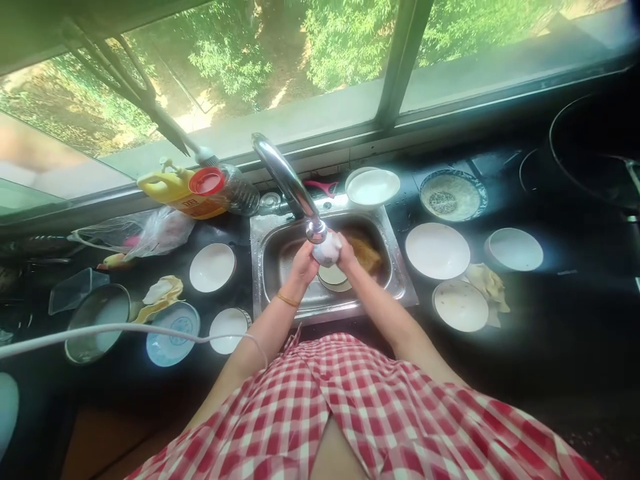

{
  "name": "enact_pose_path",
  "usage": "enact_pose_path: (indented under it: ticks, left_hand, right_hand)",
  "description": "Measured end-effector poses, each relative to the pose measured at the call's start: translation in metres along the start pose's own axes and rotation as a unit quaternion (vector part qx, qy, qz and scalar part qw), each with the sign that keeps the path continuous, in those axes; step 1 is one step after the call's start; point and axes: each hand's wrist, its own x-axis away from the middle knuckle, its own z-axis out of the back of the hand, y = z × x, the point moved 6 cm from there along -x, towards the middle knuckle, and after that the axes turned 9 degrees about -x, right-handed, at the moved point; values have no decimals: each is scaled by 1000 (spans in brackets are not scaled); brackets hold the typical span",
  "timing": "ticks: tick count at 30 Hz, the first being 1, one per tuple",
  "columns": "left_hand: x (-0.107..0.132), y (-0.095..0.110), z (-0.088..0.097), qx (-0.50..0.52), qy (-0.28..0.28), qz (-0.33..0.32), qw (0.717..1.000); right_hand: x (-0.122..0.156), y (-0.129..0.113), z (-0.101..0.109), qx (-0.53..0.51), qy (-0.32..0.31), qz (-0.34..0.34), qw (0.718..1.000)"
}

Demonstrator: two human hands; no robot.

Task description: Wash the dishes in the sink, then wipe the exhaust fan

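Both hands meet under the chrome tap (pixel 290 177), around a small white rounded dish (pixel 327 251) that looks like a bowl or cup. My left hand (pixel 303 264) closes on its left side, and my right hand (pixel 346 252) grips its right side. The tap's spout ends right above the dish and hides part of it. Below lies the steel sink (pixel 273 267), where a pale bowl (pixel 334 279) rests partly hidden beneath the hands. A brownish-yellow cloth-like thing (pixel 365 255) sits in the sink's right part; its kind is unclear.
White bowls (pixel 437 251) and a blue-rimmed bowl (pixel 453 195) stand right of the sink. More bowls (pixel 213 267) and a metal pot (pixel 97 325) are at left. Behind stand a yellow jug (pixel 173 193) and a red-lidded jar (pixel 227 189). A white cable (pixel 150 328) crosses the lower left.
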Motion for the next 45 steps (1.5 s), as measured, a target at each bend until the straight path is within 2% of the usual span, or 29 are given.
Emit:
enact_pose_path:
  ticks: [1, 3, 7, 16, 18, 21, 24, 26, 30, 33, 36, 38, 41, 43, 45]
  left_hand:
    - [0, 0, 1, 1, 14, -14, 1000]
    - [0, 0, 3, -7, 31, -41, 999]
    - [1, 3, 3, -49, 54, -114, 991]
    - [3, 5, -17, -130, 28, -176, 975]
    - [3, 6, -15, -108, 28, -172, 979]
    - [1, 6, -9, -50, 11, -121, 991]
    - [-1, 7, 2, -35, 8, -84, 996]
    - [-2, 8, 12, -40, 32, -79, 996]
    - [-6, 7, 27, -31, 60, -73, 995]
    - [-9, 5, 24, -37, 51, -85, 994]
    - [-6, -4, 13, -82, 53, -107, 989]
    - [-2, -15, 5, -111, 32, -110, 987]
    - [2, -21, 1, -191, -49, -117, 973]
    - [2, -14, 7, -291, -112, -138, 940]
    - [0, -2, 18, -374, -143, -167, 901]
  right_hand:
    - [8, 6, 1, -3, 28, 21, 999]
    - [24, 14, -1, 23, 40, 49, 998]
    - [44, 18, -8, 100, -3, 40, 994]
    - [58, 8, 5, 194, 49, 105, 974]
    - [57, 1, 7, 204, 43, 129, 970]
    - [53, -8, 4, 229, -13, 139, 963]
    - [49, -12, 3, 308, -41, 143, 940]
    - [47, -11, 4, 332, -46, 137, 932]
    - [39, -3, 5, 228, -69, 97, 966]
    - [33, -1, 2, 222, -62, 79, 970]
    - [32, 6, -8, 220, -71, 11, 973]
    - [33, 7, -13, 182, -63, -13, 981]
    - [28, -4, -9, 149, -18, 11, 989]
    - [22, -11, -2, 148, -5, 6, 989]
    - [18, -11, 2, 141, -18, -20, 990]
